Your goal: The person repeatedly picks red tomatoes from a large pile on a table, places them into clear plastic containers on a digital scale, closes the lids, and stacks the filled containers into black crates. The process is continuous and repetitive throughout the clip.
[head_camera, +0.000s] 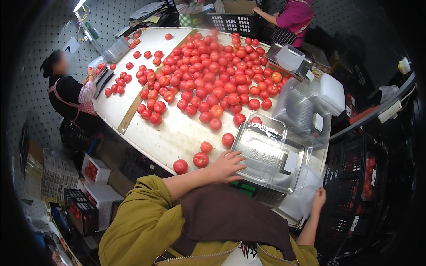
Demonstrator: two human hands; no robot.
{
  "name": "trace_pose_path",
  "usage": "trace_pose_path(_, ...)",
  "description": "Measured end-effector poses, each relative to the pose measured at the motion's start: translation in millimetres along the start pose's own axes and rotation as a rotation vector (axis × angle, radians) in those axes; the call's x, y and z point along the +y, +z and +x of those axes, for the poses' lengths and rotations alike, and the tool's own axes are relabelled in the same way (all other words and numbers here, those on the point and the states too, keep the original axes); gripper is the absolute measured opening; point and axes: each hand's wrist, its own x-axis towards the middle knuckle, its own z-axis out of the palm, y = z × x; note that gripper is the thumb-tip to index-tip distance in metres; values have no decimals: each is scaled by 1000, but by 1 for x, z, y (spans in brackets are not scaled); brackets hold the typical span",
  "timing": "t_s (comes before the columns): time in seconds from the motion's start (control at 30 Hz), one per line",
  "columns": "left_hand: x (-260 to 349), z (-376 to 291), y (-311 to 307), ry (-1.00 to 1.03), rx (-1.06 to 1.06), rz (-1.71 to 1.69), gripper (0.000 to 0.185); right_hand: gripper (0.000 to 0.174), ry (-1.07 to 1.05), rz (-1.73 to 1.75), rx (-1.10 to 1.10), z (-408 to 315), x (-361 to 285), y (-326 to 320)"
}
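Note:
My left hand [229, 167] has its fingers spread over the left edge of an open transparent plastic clamshell box [259, 161]. I cannot tell how firmly it touches. The box rests on the steel pan of a weighing scale [296, 173], whose green display shows below my fingers. At the table's right edge, my right hand [319, 200] pinches a thin white sheet [309, 193]. More white sheets [290, 207] lie under it. Left of the box are loose tomatoes [201, 160], and a large heap of tomatoes [213, 73] covers the table's middle.
Nested plastic boxes [294, 101] and a stack of white sheets [331, 93] stand at the right. A second scale [289, 60] sits at the back right. A person [71, 89] handles tomatoes at the left; another person [294, 20] stands by a black crate [233, 21].

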Motion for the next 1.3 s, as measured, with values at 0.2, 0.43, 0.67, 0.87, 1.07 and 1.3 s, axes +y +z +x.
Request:
trace_pose_path(0.2,1,-11,-11,-75,194,-33,45,31,315,1090,-211,13,-210,-15)
trace_pose_path(0.43,29,-1,-33,-46,488,2,54,12,-652,129,-391,-31,-373,172)
trace_pose_path(0.67,20,26,8,-24,-291,154,56,26,-647,-646,-487,-51,-341,280)
trace_pose_path(0.87,14,32,31,-104,-296,191,45,60,-555,-641,-677,-31,-393,260)
trace_pose_path(1.07,-2,17,18,72,97,-53,33,77,-584,-728,-668,-29,-375,271)
trace_pose_path(1.3,-107,-90,1,-914,357,-241,32,29,-565,-22,-407,-31,-392,210)
